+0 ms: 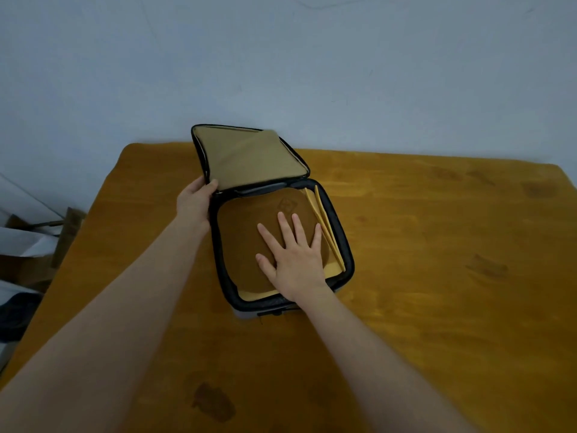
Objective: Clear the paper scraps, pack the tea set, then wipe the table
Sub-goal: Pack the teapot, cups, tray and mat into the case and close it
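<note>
A black-rimmed carrying case lies on the wooden table, its tan-lined lid standing up at the back. Inside, a brown pad with an embossed mark covers the contents, with yellow lining showing at its right and front edges. My right hand lies flat on the pad with fingers spread. My left hand grips the lid's lower left edge, thumb on the inside. The tea set pieces are hidden under the pad.
Dark smudges mark the table top at the front left and on the right. Boxes and white sheets sit on the floor beyond the left edge. A pale wall runs behind the table.
</note>
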Tool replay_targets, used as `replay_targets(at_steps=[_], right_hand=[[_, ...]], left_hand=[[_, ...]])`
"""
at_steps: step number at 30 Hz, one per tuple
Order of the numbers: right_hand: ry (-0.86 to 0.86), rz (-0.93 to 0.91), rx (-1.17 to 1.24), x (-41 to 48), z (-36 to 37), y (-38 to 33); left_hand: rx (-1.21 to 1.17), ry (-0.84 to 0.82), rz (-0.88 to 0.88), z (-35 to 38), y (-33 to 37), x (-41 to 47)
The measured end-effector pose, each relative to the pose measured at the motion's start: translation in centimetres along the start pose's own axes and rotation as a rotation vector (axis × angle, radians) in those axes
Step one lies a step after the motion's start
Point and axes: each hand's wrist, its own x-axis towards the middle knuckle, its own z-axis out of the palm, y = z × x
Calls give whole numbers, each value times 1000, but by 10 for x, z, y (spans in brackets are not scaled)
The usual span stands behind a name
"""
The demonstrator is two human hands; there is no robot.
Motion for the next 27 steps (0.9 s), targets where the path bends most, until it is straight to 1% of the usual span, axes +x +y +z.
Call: replay_targets(at_steps=[5, 7, 9, 11, 14, 16, 18, 20, 22, 24, 25, 27], right_hand=[[-34, -8, -20, -6, -4, -1], [-48, -17, -17, -9, -8, -2], [-24, -23, 13, -15, -14, -2], [114, -13, 77, -25, -21, 1], [347, 80, 236, -38, -30, 10], [407, 134, 269, -42, -38, 17], [455, 130, 248, -43, -47, 25], [539, 135, 235, -46, -57, 31], [615, 222, 290, -52, -70, 36], [647, 396, 466, -57, -81, 42], [653, 506, 622, -58, -85, 48], [649, 733, 1043, -56, -95, 59]], left_hand=[[20, 2, 62, -8, 8, -9], [70, -4, 110, -11, 13, -12], [182, -28, 184, -15, 18, -18], [337, -60, 283, -18, 22, -28], [534, -87, 401, -25, 22, -40], [602, -69, 436, -28, 20, -49], [646, -28, 456, -28, 17, -58], [696, 0, 460, -29, 13, -68], [696, -14, 435, -31, 7, -73], [689, -24, 412, -36, 1, -75], [694, -27, 412, -38, -1, -77], [717, -40, 431, -42, -6, -80]])
